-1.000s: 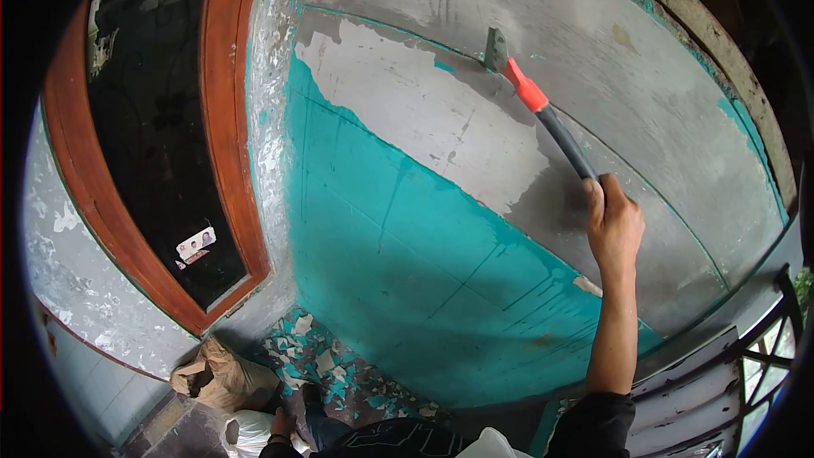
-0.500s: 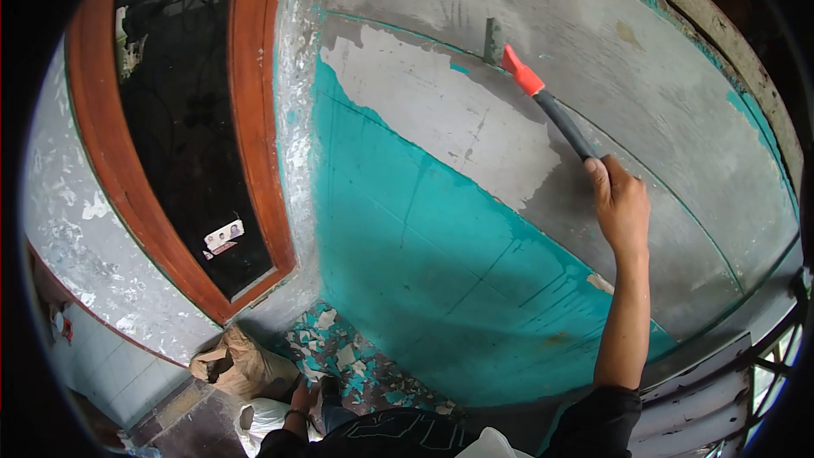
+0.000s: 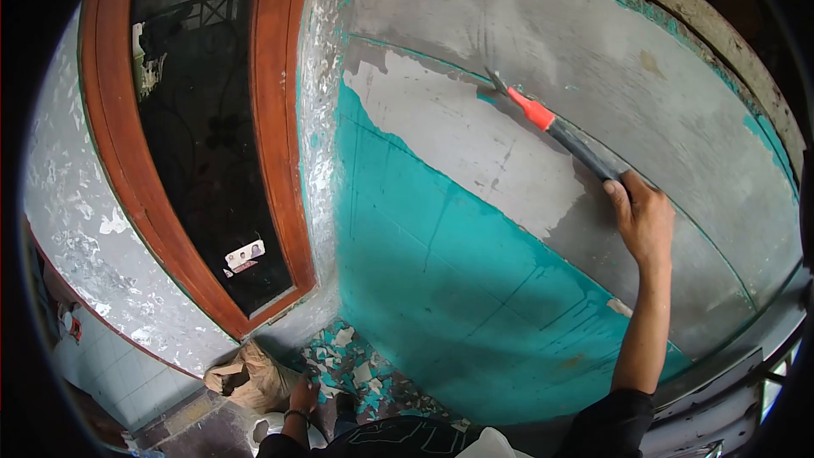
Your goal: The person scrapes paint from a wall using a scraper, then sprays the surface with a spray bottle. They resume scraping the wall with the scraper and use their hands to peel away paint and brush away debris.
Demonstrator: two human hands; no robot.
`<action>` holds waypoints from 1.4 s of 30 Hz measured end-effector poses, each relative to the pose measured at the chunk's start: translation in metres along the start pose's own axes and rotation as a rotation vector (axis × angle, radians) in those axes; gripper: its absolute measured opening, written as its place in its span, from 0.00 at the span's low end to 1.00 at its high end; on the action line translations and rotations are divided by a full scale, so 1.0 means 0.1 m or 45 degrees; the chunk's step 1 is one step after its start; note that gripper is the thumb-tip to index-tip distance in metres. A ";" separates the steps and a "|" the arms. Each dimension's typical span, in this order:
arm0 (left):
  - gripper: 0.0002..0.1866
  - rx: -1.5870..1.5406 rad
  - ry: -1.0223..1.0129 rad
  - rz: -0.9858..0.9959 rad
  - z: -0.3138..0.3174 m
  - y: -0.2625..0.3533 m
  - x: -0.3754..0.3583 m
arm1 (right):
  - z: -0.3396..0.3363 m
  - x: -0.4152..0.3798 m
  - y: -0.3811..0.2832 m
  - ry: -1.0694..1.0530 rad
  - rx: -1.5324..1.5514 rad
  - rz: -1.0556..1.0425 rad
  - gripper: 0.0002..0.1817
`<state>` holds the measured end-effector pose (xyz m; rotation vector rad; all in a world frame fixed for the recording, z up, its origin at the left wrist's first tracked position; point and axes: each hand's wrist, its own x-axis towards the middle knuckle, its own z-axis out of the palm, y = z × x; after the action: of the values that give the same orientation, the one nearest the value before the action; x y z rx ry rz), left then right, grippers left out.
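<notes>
My right hand [image 3: 644, 216] is wrapped round the black handle of a long-handled scraper [image 3: 577, 148] with a red collar. The scraper's blade is turned nearly edge-on to my view, against the wall near a thin horizontal groove. Around it the wall surface [image 3: 458, 131] is bare grey, with a small turquoise fleck of paint just below the blade. Turquoise paint [image 3: 415, 263] covers the lower wall. My left hand [image 3: 303, 394] hangs low beside a brown paper bag [image 3: 263, 377], fingers slightly apart and seemingly holding nothing.
Turquoise and grey paint flakes [image 3: 365, 377] lie on the floor at the wall's foot. A brown wooden frame [image 3: 280, 119] with dark glass stands to the left. A whitish bag [image 3: 270, 428] sits by my left arm. Metal bars show at the lower right.
The scraper's blade has turned from broad side to nearly edge-on and sits slightly lower along the groove. My view has shifted a little, moving the scene right and down.
</notes>
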<state>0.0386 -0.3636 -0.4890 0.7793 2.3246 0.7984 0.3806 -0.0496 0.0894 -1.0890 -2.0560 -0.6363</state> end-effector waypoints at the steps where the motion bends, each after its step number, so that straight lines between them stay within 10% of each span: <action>1: 0.32 0.072 -0.012 -0.073 0.04 -0.14 -0.05 | -0.01 0.01 0.04 0.030 -0.040 -0.070 0.23; 10: 0.20 0.513 -0.306 0.244 0.32 -1.68 0.21 | -0.18 0.14 0.11 0.168 -0.249 -0.284 0.22; 17: 0.19 0.642 -0.341 0.031 0.13 -1.04 0.13 | -0.26 0.31 0.15 0.050 -0.231 -0.308 0.23; 19: 0.29 0.365 -0.283 -0.254 -0.18 -0.35 -0.09 | -0.27 0.38 0.12 0.053 -0.241 -0.354 0.23; 22: 0.40 0.508 -0.465 -0.142 0.45 -1.37 0.50 | -0.28 0.44 0.04 -0.027 -0.308 -0.332 0.23; 25: 0.44 0.350 -0.517 -0.334 -0.04 -0.48 0.26 | -0.27 0.49 0.04 -0.073 -0.346 -0.318 0.23; 42: 0.37 0.222 -0.155 -0.244 -0.11 -0.50 0.21 | -0.43 0.67 0.01 -0.208 -0.153 -0.161 0.28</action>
<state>-0.0001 -0.3863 -0.5224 0.6453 2.3371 0.4572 0.3712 -0.0459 0.1680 -1.1175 -2.2656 -0.7642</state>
